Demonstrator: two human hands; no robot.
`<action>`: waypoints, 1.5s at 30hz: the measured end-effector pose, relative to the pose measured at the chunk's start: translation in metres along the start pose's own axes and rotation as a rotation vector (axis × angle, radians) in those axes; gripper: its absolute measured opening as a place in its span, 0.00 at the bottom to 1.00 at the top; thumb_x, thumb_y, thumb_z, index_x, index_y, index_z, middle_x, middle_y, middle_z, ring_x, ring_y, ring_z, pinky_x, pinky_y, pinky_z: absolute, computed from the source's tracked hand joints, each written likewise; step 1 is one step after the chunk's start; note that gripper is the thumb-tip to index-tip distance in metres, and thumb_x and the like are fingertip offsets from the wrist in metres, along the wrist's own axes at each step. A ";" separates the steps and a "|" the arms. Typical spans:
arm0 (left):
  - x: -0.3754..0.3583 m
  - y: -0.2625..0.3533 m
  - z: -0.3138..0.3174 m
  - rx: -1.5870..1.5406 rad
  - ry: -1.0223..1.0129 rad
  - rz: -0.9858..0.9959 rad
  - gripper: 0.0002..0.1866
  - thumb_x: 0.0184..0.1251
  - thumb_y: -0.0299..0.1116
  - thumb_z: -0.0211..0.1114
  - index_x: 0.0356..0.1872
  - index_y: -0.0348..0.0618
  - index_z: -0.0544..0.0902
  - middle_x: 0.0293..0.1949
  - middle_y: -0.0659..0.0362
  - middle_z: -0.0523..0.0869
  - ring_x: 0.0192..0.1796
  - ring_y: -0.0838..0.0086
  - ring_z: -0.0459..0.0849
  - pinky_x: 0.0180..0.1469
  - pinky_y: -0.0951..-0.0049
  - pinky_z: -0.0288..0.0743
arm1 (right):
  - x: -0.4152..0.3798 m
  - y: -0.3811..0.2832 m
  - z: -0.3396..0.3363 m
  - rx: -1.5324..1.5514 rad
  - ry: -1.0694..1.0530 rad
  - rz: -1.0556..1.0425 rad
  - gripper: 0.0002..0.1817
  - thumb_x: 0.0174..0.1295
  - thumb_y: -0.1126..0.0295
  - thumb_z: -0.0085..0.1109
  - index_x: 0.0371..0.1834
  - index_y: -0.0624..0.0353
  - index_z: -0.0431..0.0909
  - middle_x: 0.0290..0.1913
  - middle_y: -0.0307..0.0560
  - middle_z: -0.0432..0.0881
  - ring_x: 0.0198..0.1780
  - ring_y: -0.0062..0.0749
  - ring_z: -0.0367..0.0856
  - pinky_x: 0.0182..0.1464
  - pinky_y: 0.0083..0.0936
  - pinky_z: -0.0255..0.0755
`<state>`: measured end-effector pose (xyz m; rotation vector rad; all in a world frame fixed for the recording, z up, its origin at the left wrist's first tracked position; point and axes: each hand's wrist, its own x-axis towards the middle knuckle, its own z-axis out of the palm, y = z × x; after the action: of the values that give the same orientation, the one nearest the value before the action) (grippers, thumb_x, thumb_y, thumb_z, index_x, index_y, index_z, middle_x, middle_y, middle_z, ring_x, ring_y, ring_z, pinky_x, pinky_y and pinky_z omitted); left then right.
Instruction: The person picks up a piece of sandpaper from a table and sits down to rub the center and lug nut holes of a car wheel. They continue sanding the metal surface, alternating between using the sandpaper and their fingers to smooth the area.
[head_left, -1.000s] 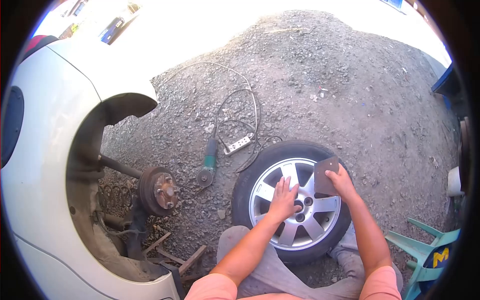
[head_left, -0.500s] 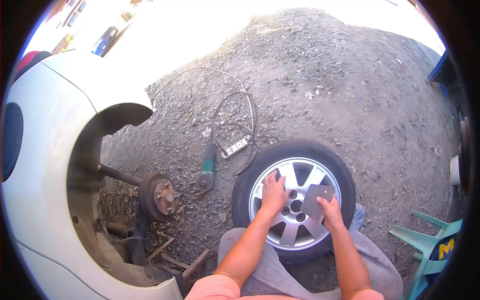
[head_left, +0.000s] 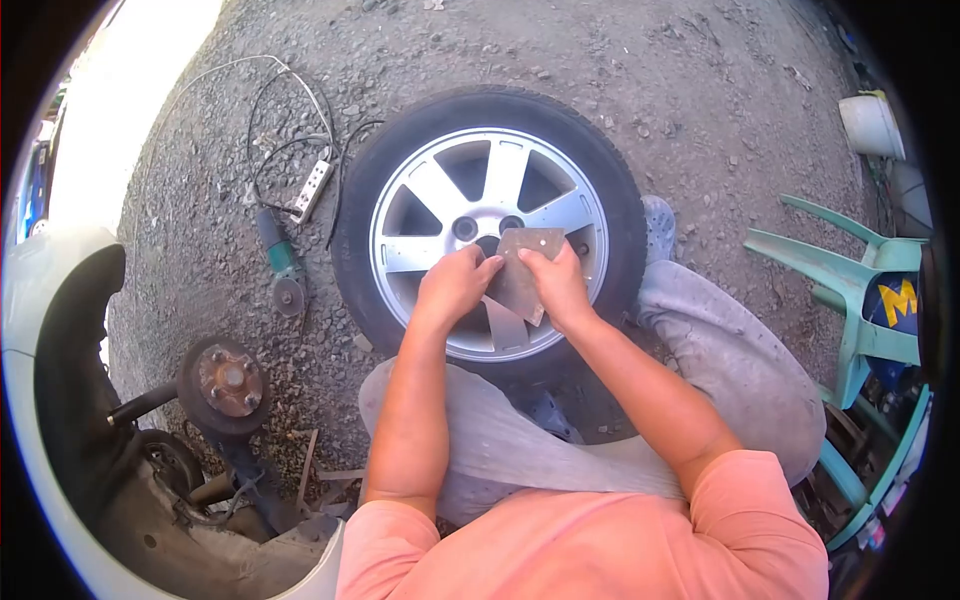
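Observation:
A car wheel (head_left: 568, 212), a black tyre on a silver spoked alloy rim, lies flat on the ground before my legs. Above its hub I hold a thin grey-brown flat plate (head_left: 520, 275) with a small hole near its top edge. My right hand (head_left: 560, 285) pinches the plate's right side, thumb on top. At its left edge, my left hand (head_left: 455, 288) has its thumb against the plate and its fingers curled, partly hidden underneath. The plate covers part of the rim's centre.
An angle grinder (head_left: 283, 262) and a white power strip (head_left: 312, 190) with cables lie left of the wheel. Further left is a car body (head_left: 40, 400) with a bare rusty hub (head_left: 228, 380). A green plastic chair (head_left: 850, 290) and white bucket (head_left: 872, 125) stand right.
My view has tilted down and turned, so the wheel appears higher. My left hand has moved from the rim's spokes to the plate. My right hand still holds the plate, now over the hub.

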<state>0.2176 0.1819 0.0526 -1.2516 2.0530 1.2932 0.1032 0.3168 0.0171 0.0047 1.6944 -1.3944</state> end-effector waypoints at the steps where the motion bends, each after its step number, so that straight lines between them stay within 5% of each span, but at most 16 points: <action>1: 0.000 0.000 0.001 0.021 -0.026 -0.016 0.26 0.76 0.53 0.64 0.43 0.35 0.88 0.37 0.44 0.91 0.44 0.54 0.91 0.50 0.58 0.80 | 0.000 0.003 0.000 -0.015 0.008 -0.018 0.18 0.67 0.71 0.65 0.57 0.66 0.80 0.50 0.51 0.88 0.50 0.34 0.87 0.53 0.32 0.80; 11: 0.003 -0.002 0.006 0.018 0.100 0.017 0.25 0.79 0.52 0.62 0.40 0.34 0.86 0.35 0.40 0.89 0.39 0.48 0.89 0.44 0.53 0.78 | 0.004 -0.001 0.007 0.033 0.009 0.039 0.17 0.67 0.72 0.63 0.57 0.66 0.78 0.49 0.52 0.87 0.47 0.35 0.88 0.49 0.35 0.82; 14: 0.012 -0.011 0.015 -0.059 0.137 0.030 0.25 0.79 0.51 0.62 0.39 0.34 0.86 0.34 0.40 0.89 0.38 0.48 0.88 0.43 0.54 0.78 | -0.014 -0.033 0.019 0.078 0.018 0.241 0.18 0.68 0.73 0.61 0.59 0.66 0.75 0.48 0.53 0.85 0.44 0.37 0.88 0.42 0.38 0.85; 18: 0.019 -0.013 0.021 -0.213 0.114 -0.011 0.24 0.81 0.48 0.62 0.39 0.31 0.86 0.29 0.46 0.87 0.32 0.62 0.86 0.40 0.60 0.77 | -0.007 -0.007 0.020 0.222 0.035 0.154 0.18 0.68 0.74 0.61 0.59 0.64 0.73 0.47 0.53 0.84 0.40 0.38 0.88 0.30 0.41 0.87; 20: 0.022 -0.016 0.020 -0.270 0.071 -0.011 0.24 0.80 0.48 0.61 0.42 0.31 0.87 0.32 0.42 0.88 0.36 0.54 0.89 0.44 0.57 0.80 | -0.016 -0.017 0.022 0.296 0.045 0.232 0.17 0.68 0.75 0.61 0.58 0.64 0.73 0.46 0.52 0.84 0.38 0.38 0.88 0.26 0.41 0.86; 29: 0.022 -0.014 0.020 -0.348 0.041 -0.044 0.23 0.80 0.46 0.60 0.39 0.31 0.87 0.29 0.42 0.88 0.32 0.54 0.89 0.43 0.56 0.80 | -0.006 0.008 0.025 0.242 0.077 0.098 0.14 0.68 0.75 0.61 0.55 0.64 0.76 0.46 0.51 0.85 0.39 0.36 0.88 0.30 0.36 0.85; 33: 0.033 -0.026 0.024 -0.259 0.215 0.010 0.23 0.80 0.46 0.60 0.39 0.31 0.87 0.29 0.44 0.88 0.32 0.55 0.88 0.43 0.57 0.79 | 0.003 0.001 0.028 0.201 0.030 0.120 0.16 0.68 0.75 0.62 0.57 0.65 0.76 0.47 0.51 0.85 0.43 0.34 0.88 0.40 0.34 0.85; 35: 0.032 -0.028 0.025 -0.362 0.144 0.004 0.23 0.80 0.46 0.60 0.38 0.31 0.87 0.29 0.44 0.88 0.33 0.54 0.88 0.43 0.56 0.79 | 0.007 0.007 0.033 0.109 0.059 0.080 0.18 0.68 0.76 0.63 0.59 0.64 0.75 0.48 0.49 0.86 0.45 0.33 0.88 0.48 0.33 0.84; 40: 0.025 -0.011 0.030 -0.316 0.096 0.032 0.25 0.81 0.47 0.58 0.36 0.30 0.85 0.29 0.41 0.87 0.35 0.51 0.89 0.43 0.55 0.79 | -0.011 -0.016 0.016 0.246 0.052 0.192 0.17 0.67 0.77 0.62 0.58 0.65 0.76 0.49 0.49 0.86 0.48 0.32 0.88 0.52 0.32 0.83; 41: 0.025 -0.013 0.032 -0.347 0.073 0.007 0.22 0.83 0.44 0.60 0.38 0.30 0.85 0.26 0.55 0.83 0.30 0.75 0.78 0.35 0.66 0.73 | -0.009 -0.016 0.015 0.245 0.050 0.173 0.17 0.67 0.77 0.62 0.58 0.65 0.76 0.50 0.49 0.86 0.48 0.32 0.88 0.52 0.32 0.83; 45: 0.026 -0.017 0.036 -0.318 0.096 0.024 0.22 0.83 0.44 0.60 0.38 0.31 0.84 0.25 0.55 0.82 0.28 0.74 0.78 0.34 0.66 0.73 | -0.009 -0.016 0.014 0.226 0.035 0.175 0.17 0.68 0.77 0.61 0.59 0.65 0.76 0.50 0.48 0.86 0.48 0.32 0.88 0.52 0.31 0.83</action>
<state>0.2143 0.1976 0.0082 -1.4524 1.9856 1.6504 0.1086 0.3048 0.0354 0.2988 1.5169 -1.4516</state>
